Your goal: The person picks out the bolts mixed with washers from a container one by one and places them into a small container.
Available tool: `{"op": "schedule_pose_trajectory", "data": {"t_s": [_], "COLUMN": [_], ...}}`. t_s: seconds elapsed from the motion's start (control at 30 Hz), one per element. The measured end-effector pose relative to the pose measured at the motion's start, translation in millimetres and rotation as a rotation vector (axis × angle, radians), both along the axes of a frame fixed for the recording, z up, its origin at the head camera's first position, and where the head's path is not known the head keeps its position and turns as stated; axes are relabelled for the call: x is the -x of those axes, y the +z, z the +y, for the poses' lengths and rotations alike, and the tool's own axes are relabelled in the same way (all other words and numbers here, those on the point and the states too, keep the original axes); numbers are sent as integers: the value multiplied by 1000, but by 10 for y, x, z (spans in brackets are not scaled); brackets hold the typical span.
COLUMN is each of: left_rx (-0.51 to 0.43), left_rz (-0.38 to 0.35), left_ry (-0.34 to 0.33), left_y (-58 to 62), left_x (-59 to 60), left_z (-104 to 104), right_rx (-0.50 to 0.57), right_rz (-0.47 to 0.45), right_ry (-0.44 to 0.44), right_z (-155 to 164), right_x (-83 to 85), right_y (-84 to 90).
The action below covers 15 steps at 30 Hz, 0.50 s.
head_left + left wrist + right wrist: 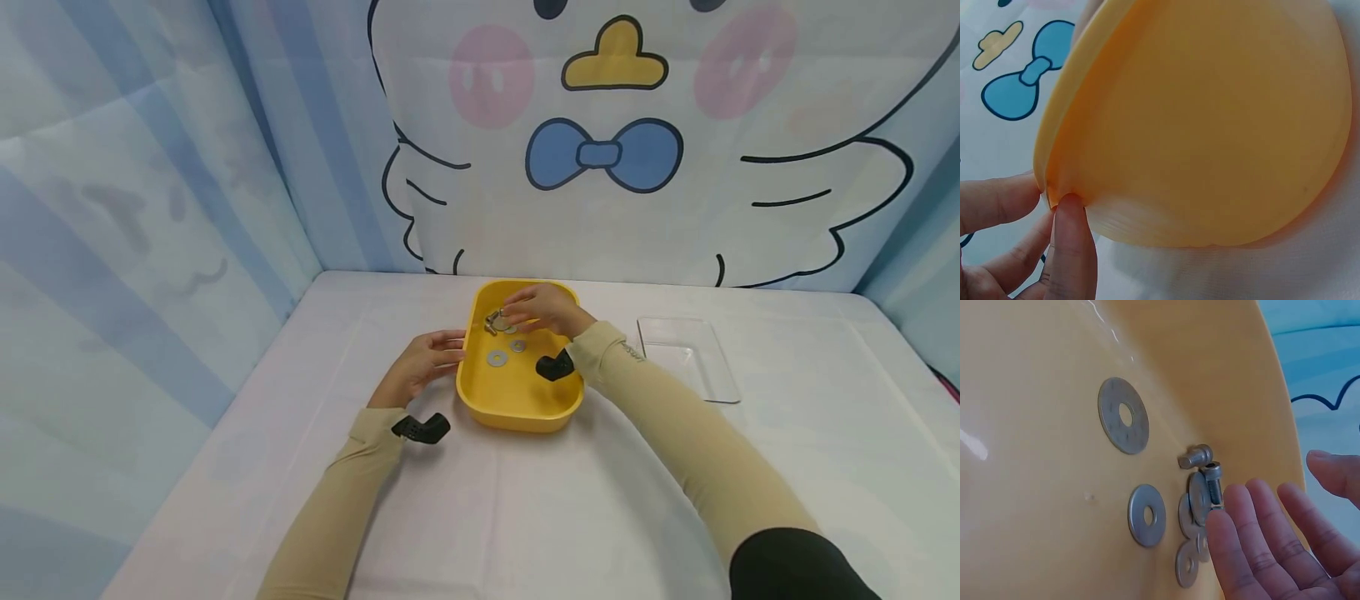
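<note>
The yellow tray [525,408] stands on the table and holds several metal washers [1147,515] and bolts [1212,481]. My left hand [423,364] is at its left side, fingertips touching the rim and outer wall, as the left wrist view shows. Over the far left part of the tray is my right hand [546,310], its fingers straight and apart. In the right wrist view those fingertips are close beside the pile of washers and bolts and partly cover it; nothing is seen held. A larger washer [1123,416] lies away from the pile.
To the right of the yellow tray is a clear plastic container [690,358], close to my right forearm. A printed curtain [600,225] hangs behind the white table [480,517]. Black straps [422,428] are on both wrists.
</note>
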<state>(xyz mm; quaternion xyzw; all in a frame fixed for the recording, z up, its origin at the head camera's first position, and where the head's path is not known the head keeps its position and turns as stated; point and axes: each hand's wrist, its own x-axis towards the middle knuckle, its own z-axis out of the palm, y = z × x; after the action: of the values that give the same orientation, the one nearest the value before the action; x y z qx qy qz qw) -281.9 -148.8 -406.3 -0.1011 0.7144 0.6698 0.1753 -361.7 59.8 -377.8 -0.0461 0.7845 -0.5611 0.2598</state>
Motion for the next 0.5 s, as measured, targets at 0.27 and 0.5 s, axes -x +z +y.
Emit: {"op": "schedule_pose_trajectory", "data": {"t_s": [0.27,0.5], "left_rx": [-8,-13], "left_rz": [9,10], "left_ry": [-8,-4], "left_y": [-4,-16], "left_x": [-3,1], "left_z": [-5,-15], "right_rx": [5,31], "right_rz": [-54,-84], "right_ry": [-15,-29], "right_z": [-79,-126], "right_x": [18,29], "right_y": [-69,-112]}}
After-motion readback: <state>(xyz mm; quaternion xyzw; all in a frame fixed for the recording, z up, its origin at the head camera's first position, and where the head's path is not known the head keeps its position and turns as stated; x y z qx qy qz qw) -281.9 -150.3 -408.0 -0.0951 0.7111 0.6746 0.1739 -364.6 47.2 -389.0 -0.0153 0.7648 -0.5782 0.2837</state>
